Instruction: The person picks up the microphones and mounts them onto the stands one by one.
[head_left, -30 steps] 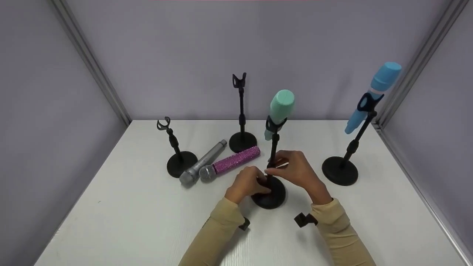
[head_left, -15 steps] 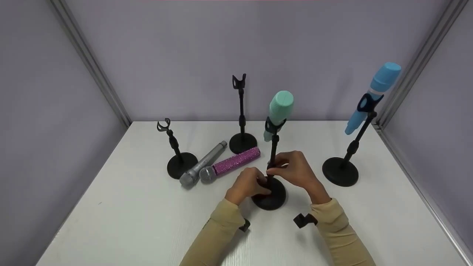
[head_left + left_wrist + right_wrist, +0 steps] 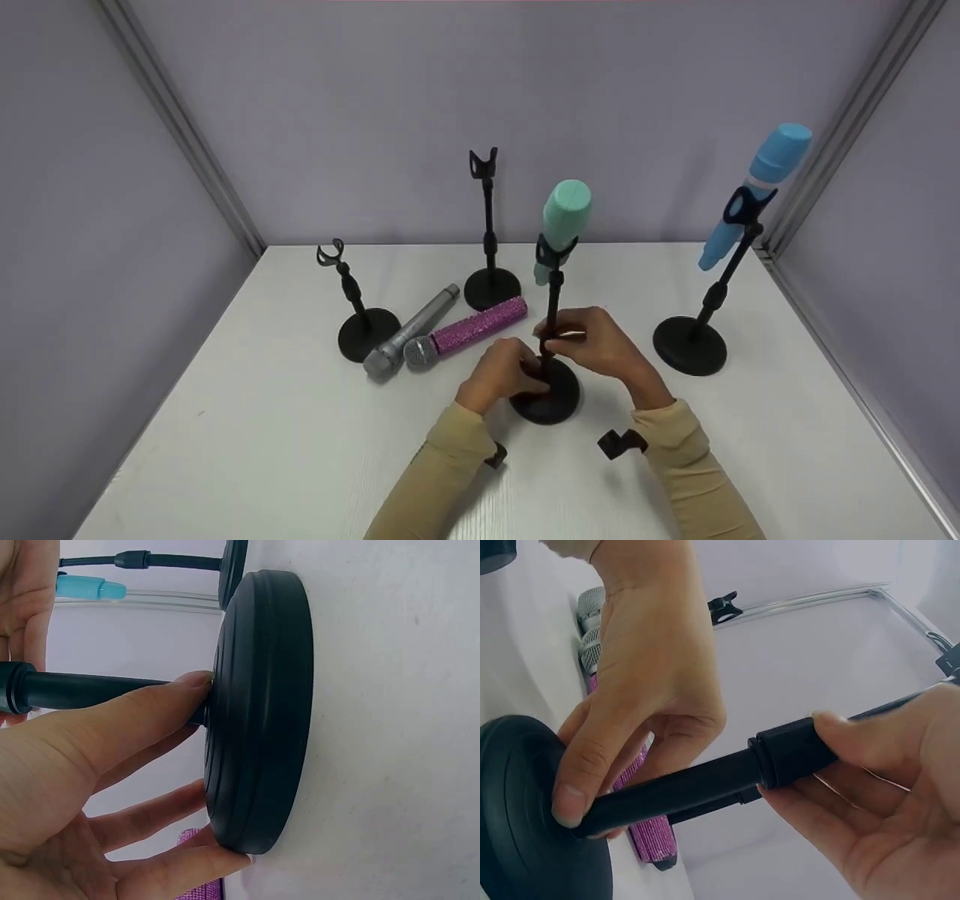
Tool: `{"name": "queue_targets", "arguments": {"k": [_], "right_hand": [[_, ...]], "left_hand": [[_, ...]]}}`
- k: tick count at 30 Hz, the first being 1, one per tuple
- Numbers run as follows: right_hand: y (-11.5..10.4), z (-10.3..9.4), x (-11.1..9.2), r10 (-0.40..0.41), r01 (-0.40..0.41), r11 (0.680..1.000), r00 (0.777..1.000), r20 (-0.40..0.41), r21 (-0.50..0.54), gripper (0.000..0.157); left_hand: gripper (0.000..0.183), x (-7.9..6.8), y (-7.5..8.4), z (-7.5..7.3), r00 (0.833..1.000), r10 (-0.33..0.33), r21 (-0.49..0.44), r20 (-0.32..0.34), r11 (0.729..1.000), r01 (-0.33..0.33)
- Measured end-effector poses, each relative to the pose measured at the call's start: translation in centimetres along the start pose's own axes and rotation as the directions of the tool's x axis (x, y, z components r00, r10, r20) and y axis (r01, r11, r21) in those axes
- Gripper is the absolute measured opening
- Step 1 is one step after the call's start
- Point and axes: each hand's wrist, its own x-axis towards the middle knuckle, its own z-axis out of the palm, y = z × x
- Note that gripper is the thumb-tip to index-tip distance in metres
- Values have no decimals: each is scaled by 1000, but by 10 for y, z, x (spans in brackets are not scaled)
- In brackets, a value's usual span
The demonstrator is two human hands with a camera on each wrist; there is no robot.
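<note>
The black clip [image 3: 553, 257] partly hides the green microphone [image 3: 566, 214]; the head view's edge crops both sleeves [image 3: 433, 480].

No legible txt/nos. anywhere

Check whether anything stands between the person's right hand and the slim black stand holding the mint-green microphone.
Nothing visible does. The right hand directly pinches the black cylindrical collar on that stand; the left hand is lower, touching the round black base, not in between.
</note>
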Motion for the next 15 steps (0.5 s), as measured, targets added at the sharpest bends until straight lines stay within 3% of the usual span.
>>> {"name": "queue_targets", "arguments": {"k": [4,9,15], "right_hand": [[-2,3,0,-21,16,997,998,-59,-75,22],[-6,7,-1,-14,-25,972,986,-164,-235,24],[-7,8,-1,-27,-18,969,984,-176,-245,17]], "left_hand": [[20,-1,-1,0,1000,4,1,5,1000,-4],[20,-1,-2,0,1000,14,3,8,1000,-14],[23,-1,-2,0,999,45,10,-17,999,-45]]}}
